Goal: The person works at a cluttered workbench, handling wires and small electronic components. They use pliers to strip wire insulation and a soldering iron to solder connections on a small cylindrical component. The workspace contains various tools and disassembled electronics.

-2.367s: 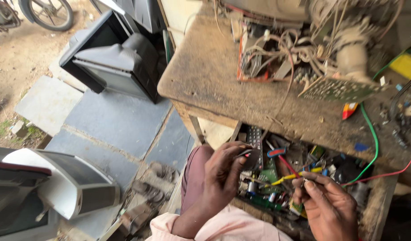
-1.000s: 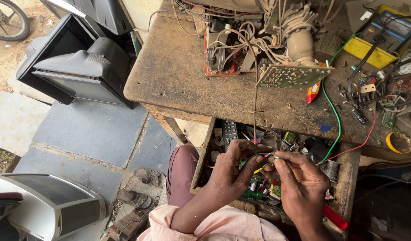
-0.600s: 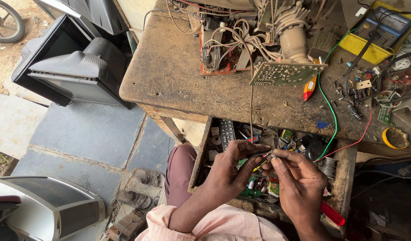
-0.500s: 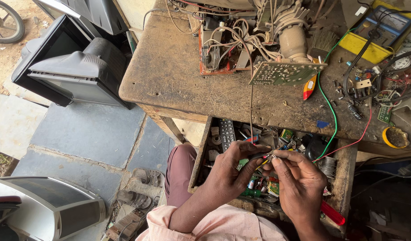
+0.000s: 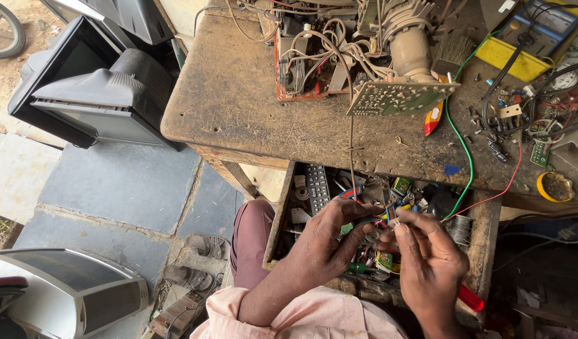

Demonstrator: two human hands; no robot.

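To your left a dark television [image 5: 94, 88] lies on the paving beside the worn bench [image 5: 251, 119], where a circuit board [image 5: 399, 95] and a tangle of wires [image 5: 339, 44] sit, with a yellow meter [image 5: 531, 41] at the far right. Below them, over the open drawer [image 5: 484, 220] crammed with parts and a remote [image 5: 317, 188], your left hand [image 5: 330, 235] grips a thin dark lead [image 5: 364, 220]. Your right hand [image 5: 427, 257] pinches a tiny pale part [image 5: 396, 221] at its tip, too small to make out.
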